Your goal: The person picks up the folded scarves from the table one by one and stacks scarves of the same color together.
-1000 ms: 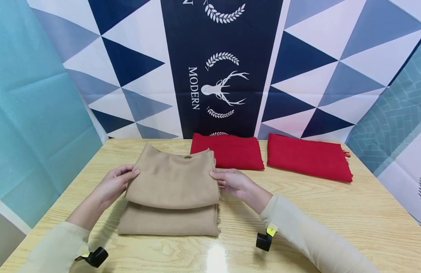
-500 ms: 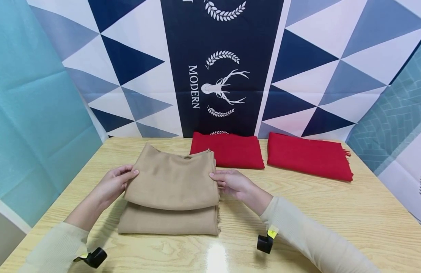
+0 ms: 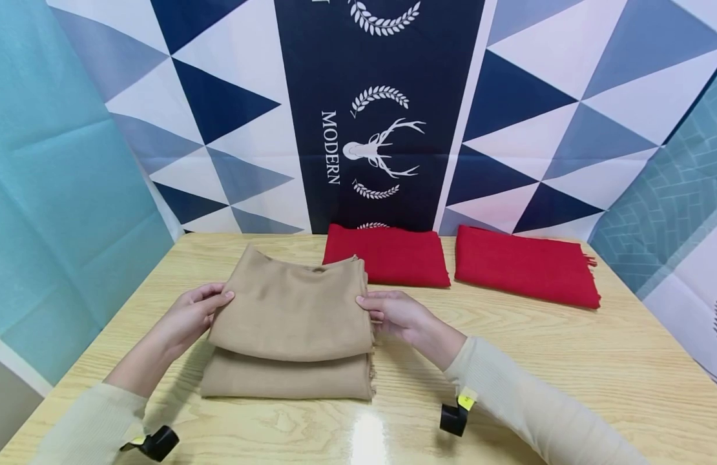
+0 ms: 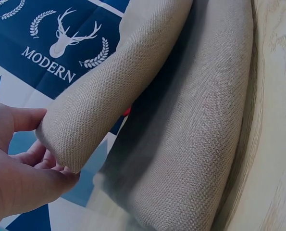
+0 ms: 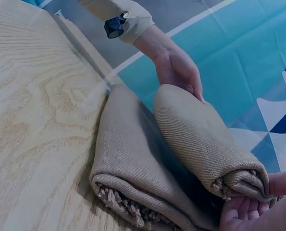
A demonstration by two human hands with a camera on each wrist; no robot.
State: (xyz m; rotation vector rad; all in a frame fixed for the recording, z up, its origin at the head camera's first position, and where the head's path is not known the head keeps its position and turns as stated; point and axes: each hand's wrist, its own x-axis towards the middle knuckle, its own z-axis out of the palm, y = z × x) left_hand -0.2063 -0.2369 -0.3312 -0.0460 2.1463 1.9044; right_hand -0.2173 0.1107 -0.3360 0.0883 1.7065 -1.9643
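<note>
A tan scarf (image 3: 289,323) lies folded on the wooden table (image 3: 568,374), its upper half lifted and drawn toward the near edge over the lower half. My left hand (image 3: 190,316) grips the left end of that raised fold (image 4: 85,115), thumb on top and fingers beneath. At the fringed right end (image 5: 239,185) my right hand (image 3: 393,313) holds the same fold (image 5: 200,134). The lower layer (image 5: 128,178) rests flat on the table.
Two folded red scarves lie along the table's far edge, one in the middle (image 3: 386,256) and one at the right (image 3: 524,266). A patterned backdrop (image 3: 370,116) rises right behind them. Bare wood lies in front and to the right.
Both hands have drawn the upper tan fold slightly toward the near edge, so it covers more of the lower layer. The red scarves have not moved.
</note>
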